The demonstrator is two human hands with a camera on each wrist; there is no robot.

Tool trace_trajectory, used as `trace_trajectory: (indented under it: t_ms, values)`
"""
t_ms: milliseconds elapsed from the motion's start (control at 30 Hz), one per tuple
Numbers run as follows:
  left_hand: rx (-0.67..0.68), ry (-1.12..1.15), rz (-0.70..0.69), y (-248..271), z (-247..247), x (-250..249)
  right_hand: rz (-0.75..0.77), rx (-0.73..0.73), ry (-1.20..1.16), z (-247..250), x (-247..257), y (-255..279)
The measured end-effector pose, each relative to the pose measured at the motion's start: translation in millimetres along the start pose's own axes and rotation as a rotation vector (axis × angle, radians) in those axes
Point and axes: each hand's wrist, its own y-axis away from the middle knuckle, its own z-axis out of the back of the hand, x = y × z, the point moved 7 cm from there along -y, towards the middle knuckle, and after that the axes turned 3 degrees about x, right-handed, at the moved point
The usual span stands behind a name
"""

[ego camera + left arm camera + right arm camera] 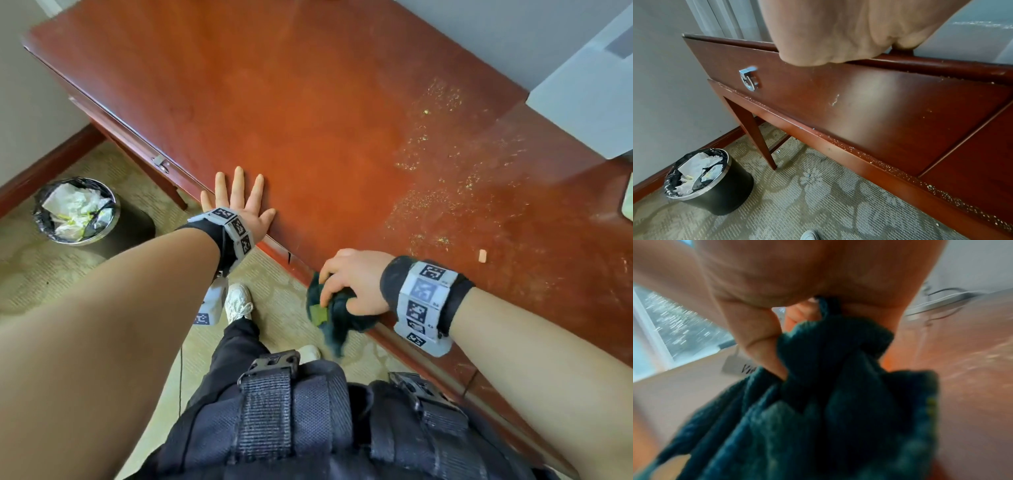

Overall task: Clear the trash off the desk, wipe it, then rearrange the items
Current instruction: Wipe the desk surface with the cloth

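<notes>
My left hand (239,202) lies flat on the desk (291,113) at its front edge, fingers straight and spread, palm down on the red-brown wood; from the left wrist camera I see only the heel of that hand (838,32) resting over the top lip of the desk, above the drawer front (849,105) with its chrome ring pull (749,79). My right hand (354,282) is at the front edge too, well to the right of the left one, fingers curled round a bunched dark teal cloth (334,313); the cloth hangs off the edge, over the carpet (68,274), with a small yellow-green patch showing in its folds. The right wrist view is blurred, but it shows the same cloth (828,402) gathered tight under the curled fingers (760,340) and trailing below them. Fine yellowish crumbs (442,178) are scattered over the right half of the desk, from the middle toward the front edge, and one small pale orange scrap (482,256) lies near the front edge just beyond my right wrist. A light grey box (589,85) sits at the back right corner. On the floor past the left end of the desk stands a black bin (78,212) with a metal rim and a black liner, holding crumpled white paper; the left wrist camera shows that bin (715,186) beside the desk leg (754,133). More pale specks line the ledge below the drawer.
</notes>
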Motion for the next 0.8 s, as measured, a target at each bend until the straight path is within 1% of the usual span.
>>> trace_trajectory:
  t_ms: [33, 67, 133, 167, 200, 233, 267, 300, 333, 367, 400, 500, 567, 667, 767, 800]
  values:
    - [0.003, -0.007, 0.003, 0.2, 0.3, -0.6, -0.016, -0.021, -0.05, 7.0, -6.2, 4.8]
    - [0.004, -0.02, 0.003, -0.4, 0.3, -0.7, -0.055, -0.108, -0.137, 18.1, -18.2, 9.7]
    - [-0.002, -0.035, 0.002, -1.0, 0.7, -0.4, -0.184, -0.426, -0.326, 47.4, -54.5, 22.7]
    - [-0.011, -0.037, 0.0, -1.3, 1.0, -0.2, -0.283, -0.579, -0.375, 58.0, -74.6, 28.2]
    - [-0.022, -0.036, -0.004, -1.8, 0.8, -0.2, -0.403, -0.673, -0.391, 63.3, -92.3, 29.9]
    - [-0.028, -0.034, -0.008, -2.1, 0.8, -0.4, -0.532, -0.69, -0.397, 63.1, -105.0, 26.2]
    - [-0.03, -0.032, -0.01, -1.9, 0.4, -0.4, -0.638, -0.644, -0.394, 58.8, -111.2, 17.6]
    - [-0.031, -0.032, -0.011, -1.9, 0.4, -0.3, -0.703, -0.58, -0.382, 52.4, -112.4, 5.6]
    - [-0.038, -0.032, -0.014, -1.9, 0.3, -0.7, -0.726, -0.54, -0.356, 47.8, -108.3, -5.0]
    - [-0.046, -0.031, -0.019, -2.0, 0.6, -1.0, -0.712, -0.529, -0.325, 45.5, -101.4, -14.0]
    - [-0.054, -0.029, -0.024, -2.5, 0.6, -1.2, -0.659, -0.535, -0.292, 45.3, -92.5, -21.1]
    - [-0.044, -0.028, -0.029, -5.5, -4.2, 1.5, -0.397, -0.5, -0.197, 42.2, -56.2, -29.6]
    - [-0.044, -0.023, -0.043, -6.0, -5.4, 2.7, -0.285, -0.456, -0.179, 29.8, -35.1, -25.8]
    - [-0.039, -0.023, -0.048, -5.5, -1.6, 1.3, -0.255, -0.431, -0.273, 9.5, -20.1, -14.3]
    - [-0.015, -0.053, -0.038, -2.0, 1.5, -1.3, -0.321, -0.4, -0.351, 6.1, -21.4, 2.6]
    - [-0.017, -0.061, -0.039, -0.8, 1.1, -1.7, -0.364, -0.424, -0.379, 9.4, -26.4, 12.6]
